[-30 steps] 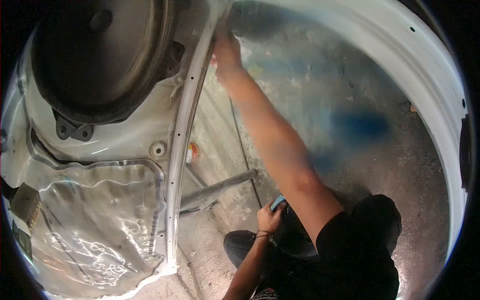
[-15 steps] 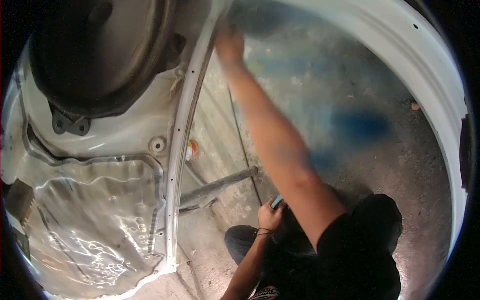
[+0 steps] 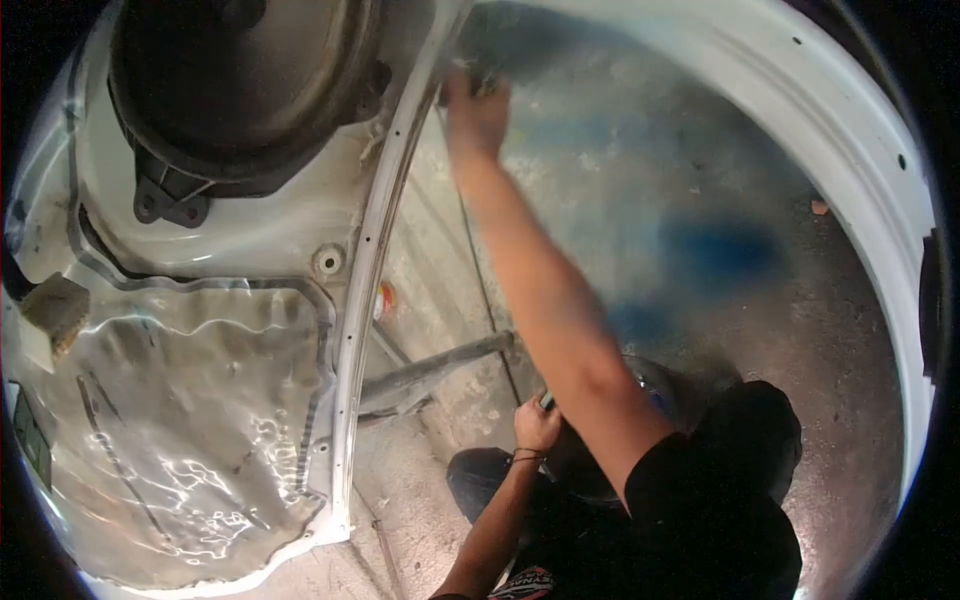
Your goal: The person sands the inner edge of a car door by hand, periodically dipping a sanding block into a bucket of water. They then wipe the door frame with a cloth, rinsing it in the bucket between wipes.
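Observation:
My left hand [image 3: 537, 427], low in front of my knee, is closed around a slim object with a pale grey-blue end [image 3: 547, 401]. Most of that object is hidden by my fingers. My right arm stretches up across the window opening, and my right hand [image 3: 478, 122] is beside the inner edge of the white door frame [image 3: 393, 165]. Its fingers are curled about something dark and blurred that I cannot make out. The door panel to the left carries a round black speaker [image 3: 240, 90] and a clear plastic sheet [image 3: 200, 400].
A foam-like block [image 3: 57, 308] sticks out at the panel's left edge. Behind the frame lie a grey bar [image 3: 440, 368] and a small red and yellow item [image 3: 385, 298]. The curved white window frame [image 3: 845, 180] arches along the right, above a concrete floor [image 3: 830, 350].
My right hand has come slightly down and right, and its fingers show more clearly. The left hand has barely moved. The door panel sits slightly differently in view.

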